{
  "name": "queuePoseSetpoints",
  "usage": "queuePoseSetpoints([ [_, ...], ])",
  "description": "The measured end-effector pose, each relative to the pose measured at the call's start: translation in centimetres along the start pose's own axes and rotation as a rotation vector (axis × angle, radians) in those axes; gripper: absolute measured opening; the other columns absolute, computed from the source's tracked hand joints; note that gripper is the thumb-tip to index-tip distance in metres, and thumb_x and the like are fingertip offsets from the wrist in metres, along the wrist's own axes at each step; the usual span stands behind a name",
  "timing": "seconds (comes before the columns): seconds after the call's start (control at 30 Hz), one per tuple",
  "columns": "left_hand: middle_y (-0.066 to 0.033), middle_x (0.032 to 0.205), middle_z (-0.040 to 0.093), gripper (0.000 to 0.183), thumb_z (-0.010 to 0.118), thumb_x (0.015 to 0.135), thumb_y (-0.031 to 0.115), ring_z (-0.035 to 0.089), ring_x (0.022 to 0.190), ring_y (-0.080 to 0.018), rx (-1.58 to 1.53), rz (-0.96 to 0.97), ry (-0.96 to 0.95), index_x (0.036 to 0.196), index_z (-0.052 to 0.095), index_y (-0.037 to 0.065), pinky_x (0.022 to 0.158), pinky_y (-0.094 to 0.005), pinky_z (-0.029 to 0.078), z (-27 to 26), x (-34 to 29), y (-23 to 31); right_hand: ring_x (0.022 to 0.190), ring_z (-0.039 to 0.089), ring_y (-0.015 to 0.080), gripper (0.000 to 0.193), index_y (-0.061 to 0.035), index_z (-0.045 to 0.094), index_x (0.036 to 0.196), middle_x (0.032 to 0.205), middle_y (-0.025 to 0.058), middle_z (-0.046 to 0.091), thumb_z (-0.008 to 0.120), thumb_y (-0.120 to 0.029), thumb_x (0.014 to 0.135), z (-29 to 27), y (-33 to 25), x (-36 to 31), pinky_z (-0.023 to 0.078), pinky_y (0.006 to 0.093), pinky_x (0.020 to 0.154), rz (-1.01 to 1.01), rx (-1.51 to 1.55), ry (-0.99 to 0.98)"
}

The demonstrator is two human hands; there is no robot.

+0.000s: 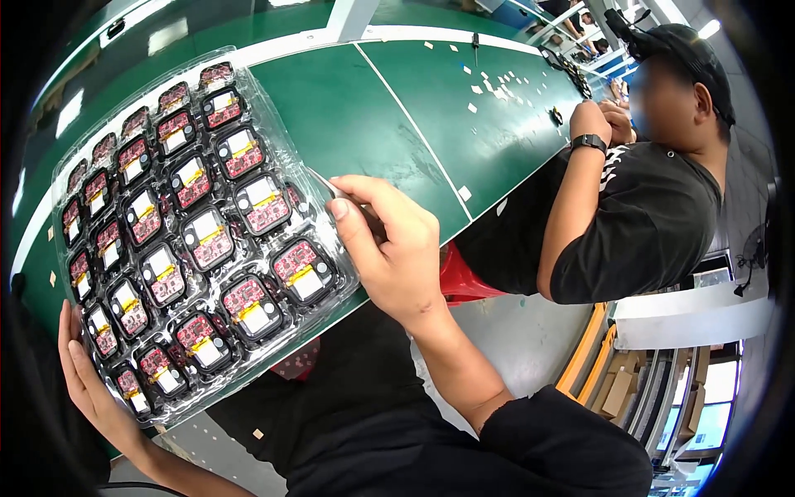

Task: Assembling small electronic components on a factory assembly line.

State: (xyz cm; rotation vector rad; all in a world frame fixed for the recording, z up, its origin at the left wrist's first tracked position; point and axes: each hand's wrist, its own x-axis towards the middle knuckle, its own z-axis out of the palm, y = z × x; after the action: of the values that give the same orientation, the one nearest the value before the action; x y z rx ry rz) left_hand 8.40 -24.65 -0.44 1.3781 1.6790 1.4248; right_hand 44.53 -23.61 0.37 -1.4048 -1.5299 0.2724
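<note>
Clear plastic tray (276, 112) over green tabletop (335, 103): circuit-board modules (207, 236) are seated in rows, work remaining undeterminable; slim metal tool (323, 181) pinched by right hand (393, 248); tray edge touched by left hand (95, 393), grip unclear.

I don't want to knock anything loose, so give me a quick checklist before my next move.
1. Left hand at the tray: ok, fingers lie along its left edge.
2. Slim metal tool secure: ok, pinched by the right hand.
3. Tool tip clear of tray: cannot tell; it meets the right edge in view, contact unclear.
4. Red-and-white units in pockets: ok for the nearer ones; the far rows, cannot tell.
5. Green table free of scraps: not ok, pale pieces lie scattered.
6. Co-worker's hands away from tray: ok.
</note>
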Motion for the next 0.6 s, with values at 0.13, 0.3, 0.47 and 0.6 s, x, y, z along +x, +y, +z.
queuePoseSetpoints([
  [0.13, -0.0220, 0.146, 0.056, 0.047, 0.035, 0.114, 0.022, 0.054, 0.134, -0.0242, 0.022, 0.001, -0.016, 0.147, 0.049, -0.008, 0.116, -0.0367, 0.038, -0.6, 0.1, -0.5, 0.076, 0.070, 0.0132, 0.018, 0.0032, 0.070, 0.112, 0.091, 0.0109, 0.073, 0.071, -0.005, 0.097, -0.1, -0.2, -0.1, 0.054, 0.0261, 0.067, 0.001, 0.000, -0.002],
  [0.3, -0.0215, 0.147, 0.055, 0.046, 0.035, 0.114, 0.021, 0.054, 0.135, -0.0249, 0.033, 0.013, 0.010, 0.146, 0.050, -0.009, 0.117, -0.0365, 0.037, -1.3, 0.0, -0.7, 0.075, 0.069, 0.0151, 0.018, 0.0029, 0.070, 0.112, 0.093, 0.0119, 0.073, 0.071, -0.006, 0.096, 0.1, -0.8, -0.2, 0.054, 0.0273, 0.066, 0.024, 0.008, -0.017],
  [0.47, -0.0218, 0.147, 0.055, 0.046, 0.035, 0.114, 0.021, 0.054, 0.134, -0.0253, 0.022, 0.021, -0.014, 0.144, 0.051, -0.010, 0.116, -0.0365, 0.038, -1.2, 0.0, -0.9, 0.077, 0.070, 0.0158, 0.018, 0.0035, 0.070, 0.112, 0.093, 0.0124, 0.073, 0.071, -0.006, 0.097, -0.4, -1.0, 0.0, 0.054, 0.0276, 0.067, 0.024, -0.010, -0.025],
  [0.6, -0.0209, 0.142, 0.058, 0.046, 0.036, 0.114, 0.022, 0.056, 0.131, -0.0243, 0.019, 0.013, -0.008, 0.144, 0.052, -0.010, 0.113, -0.0360, 0.039, -0.7, -0.3, -0.1, 0.080, 0.071, 0.0166, 0.018, 0.0043, 0.070, 0.113, 0.094, 0.0130, 0.074, 0.070, -0.005, 0.097, -0.4, -0.9, 0.0, 0.055, 0.0274, 0.069, 0.032, -0.011, -0.041],
])
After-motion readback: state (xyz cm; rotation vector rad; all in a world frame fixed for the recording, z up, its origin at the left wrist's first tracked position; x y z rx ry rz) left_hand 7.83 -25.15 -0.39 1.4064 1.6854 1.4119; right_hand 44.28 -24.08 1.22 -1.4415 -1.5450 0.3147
